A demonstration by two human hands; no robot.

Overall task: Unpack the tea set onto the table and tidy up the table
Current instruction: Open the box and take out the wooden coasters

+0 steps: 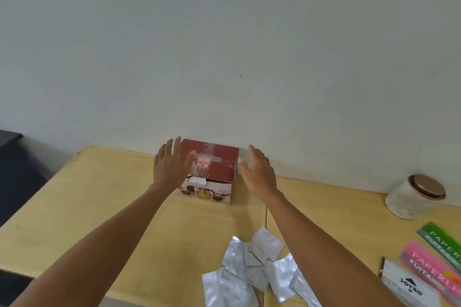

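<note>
A red tea set box (216, 166) with a picture of a glass tea set on its front stands shut at the far edge of the wooden table (94, 197), against the wall. My left hand (169, 164) is open beside the box's left side, fingers spread. At the box's right side my right hand (257, 171) is open too. Both hands are close to the box; I cannot tell whether they touch it.
Several silver foil sachets (257, 266) lie in a loose pile near the front edge. A white jar with a brown lid (415, 195) lies on its side at the right. Green (441, 239) and pink paper packs (429, 265) and a white packet (409, 286) sit at the far right.
</note>
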